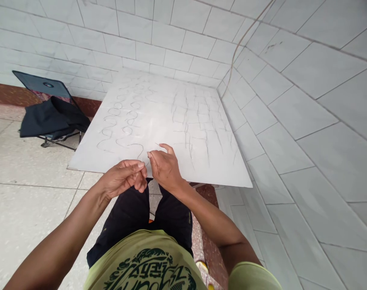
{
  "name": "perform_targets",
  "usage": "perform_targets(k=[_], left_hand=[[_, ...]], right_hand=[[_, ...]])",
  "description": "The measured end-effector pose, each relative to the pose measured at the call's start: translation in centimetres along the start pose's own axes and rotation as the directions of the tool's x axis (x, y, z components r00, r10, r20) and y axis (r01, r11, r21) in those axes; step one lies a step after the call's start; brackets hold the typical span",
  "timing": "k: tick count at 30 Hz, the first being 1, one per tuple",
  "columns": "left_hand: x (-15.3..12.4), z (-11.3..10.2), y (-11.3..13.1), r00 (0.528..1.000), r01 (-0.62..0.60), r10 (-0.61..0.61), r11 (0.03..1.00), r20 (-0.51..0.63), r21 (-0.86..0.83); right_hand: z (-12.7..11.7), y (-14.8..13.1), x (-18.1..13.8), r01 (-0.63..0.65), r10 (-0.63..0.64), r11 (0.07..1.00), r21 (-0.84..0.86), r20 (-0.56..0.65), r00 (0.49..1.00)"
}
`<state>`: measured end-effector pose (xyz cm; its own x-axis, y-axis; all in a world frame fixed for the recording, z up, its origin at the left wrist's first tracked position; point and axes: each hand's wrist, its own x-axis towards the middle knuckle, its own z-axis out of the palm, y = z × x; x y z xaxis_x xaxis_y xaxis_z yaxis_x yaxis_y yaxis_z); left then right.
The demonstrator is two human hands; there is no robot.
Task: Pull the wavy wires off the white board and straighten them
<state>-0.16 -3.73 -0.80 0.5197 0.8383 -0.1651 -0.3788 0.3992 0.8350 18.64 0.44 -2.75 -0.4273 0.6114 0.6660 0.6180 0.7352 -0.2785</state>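
Close to the front edge of a white board, both my hands work on a thin dark wire. It rises above my left hand and bends over in a hook to the left. My left hand is closed, pinching the wire between thumb and fingertips. Just beside it, my right hand is closed with thumb against fingers around the wire's other part; a short thin end shows near its raised finger. Curved thin strands lie in rows on the board's left half. Straighter, slightly wavy strands lie in groups on the right.
White tiled walls meet the board's back and right side. A cable runs down the corner. A folding chair with a dark cloth over it stands at the left, on the tiled floor.
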Motion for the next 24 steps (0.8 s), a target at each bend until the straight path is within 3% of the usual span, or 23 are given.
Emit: perform_targets(k=[7, 12, 16, 20, 24], left_hand=[[-0.3, 0.2, -0.7, 1.0, 0.003, -0.002, 0.998, 0.019, -0.061], [-0.6, 0.1, -0.5, 0.995, 0.036, -0.038, 0.999, 0.091, 0.024], [-1.1, -0.9, 0.5, 0.993, 0.082, -0.089, 0.994, 0.08, 0.078], [-1.6, -1.7, 1.2, 0.998, 0.062, -0.058, 0.981, -0.027, 0.182], [-2.3, -0.7, 1.3, 0.953, 0.007, 0.14, 0.877, -0.268, 0.481]], right_hand=[[-0.2, 0.1, -0.5, -0.03, 0.03, 1.0, -0.009, -0.018, 0.999], [-0.2, -0.6, -0.5, -0.051, 0.05, 0.998, -0.02, -0.045, 0.998], [-0.3, -0.3, -0.6, -0.037, 0.034, 0.999, -0.04, -0.064, 0.997], [-0.8, 0.6, -0.8, 0.005, -0.014, 0.997, -0.082, -0.102, 0.995], [-0.9, 1.0, -1.0, 0.051, -0.071, 0.988, -0.148, -0.135, 0.988]])
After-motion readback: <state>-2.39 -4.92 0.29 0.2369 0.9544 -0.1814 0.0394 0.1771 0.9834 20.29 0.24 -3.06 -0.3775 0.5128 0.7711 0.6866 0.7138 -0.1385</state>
